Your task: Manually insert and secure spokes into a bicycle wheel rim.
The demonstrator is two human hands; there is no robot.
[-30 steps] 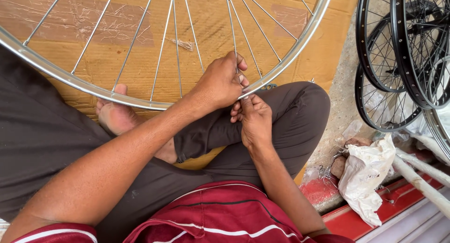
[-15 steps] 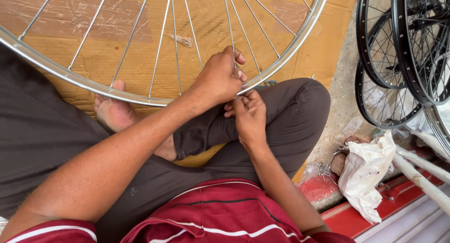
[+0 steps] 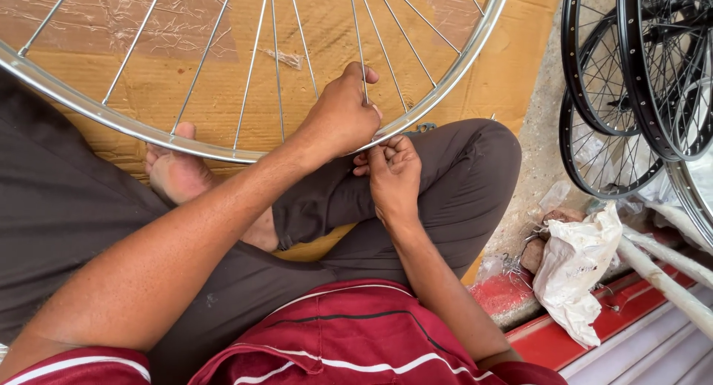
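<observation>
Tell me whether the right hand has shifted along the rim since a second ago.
No. The right hand stays just under the silver rim, by the same knee.

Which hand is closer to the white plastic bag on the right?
The right hand. It sits just below the silver wheel rim, on the side toward the white plastic bag. The left hand grips a spoke above the rim, farther from the bag.

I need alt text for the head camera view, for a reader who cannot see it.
A seated person's left hand pinches a spoke of a silver bicycle wheel lying across the lap, while the right hand works at the rim just below it. Cardboard lies beneath; black wheels and a white bag are on the right.
</observation>
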